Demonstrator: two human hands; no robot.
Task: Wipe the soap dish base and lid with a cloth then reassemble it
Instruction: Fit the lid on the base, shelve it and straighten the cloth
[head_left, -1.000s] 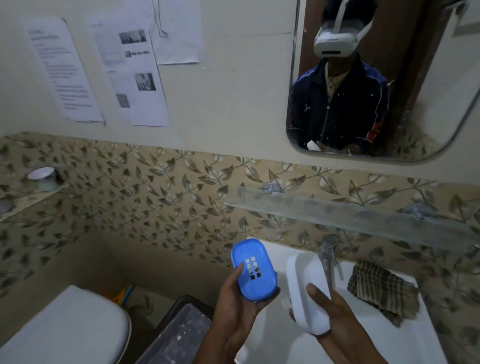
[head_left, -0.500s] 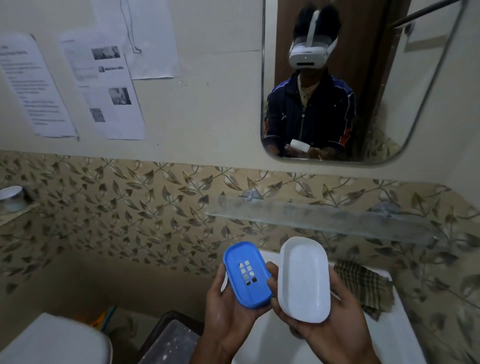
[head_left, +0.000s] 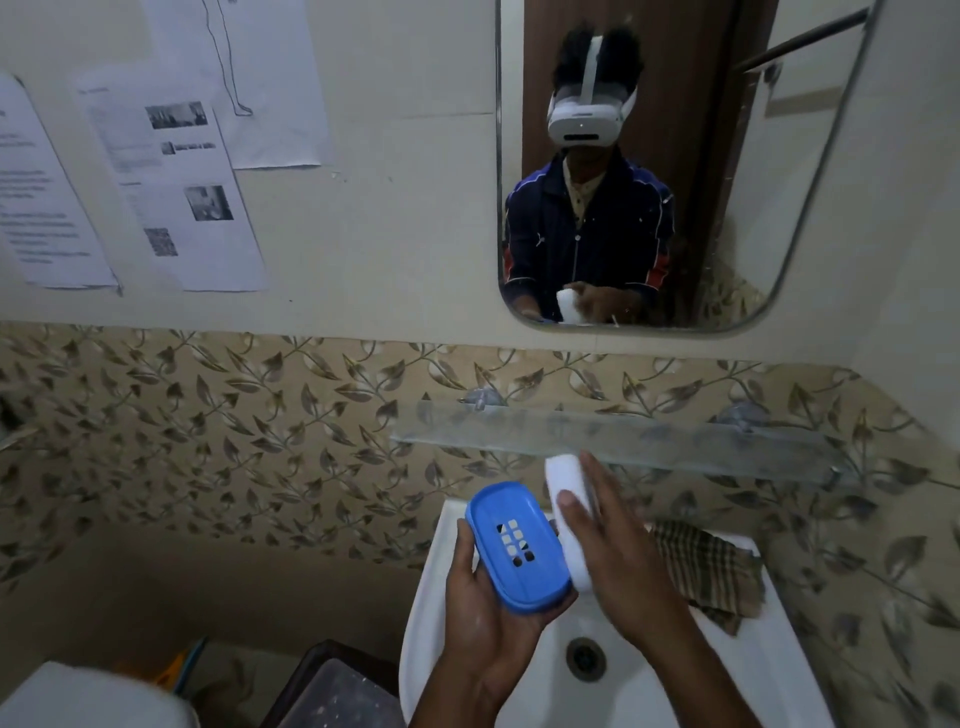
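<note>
My left hand (head_left: 483, 618) holds the blue soap dish base (head_left: 517, 545), a slotted oval tray, above the left side of the sink. My right hand (head_left: 623, 561) grips the white lid (head_left: 563, 486), turned on edge right beside the base, its lower part hidden behind my fingers. A checked brown cloth (head_left: 706, 571) lies on the sink's right rim, behind my right hand, touched by neither hand.
The white sink (head_left: 431, 582) with its drain (head_left: 586, 659) is below my hands. A glass shelf (head_left: 675, 441) runs along the leaf-patterned tiles, under a mirror (head_left: 675, 156). A toilet lid (head_left: 78, 696) and a dark bin (head_left: 332, 691) sit lower left.
The lid has turned from facing me flat to standing on edge, closer to the base. The view has dropped toward the sink, showing the drain.
</note>
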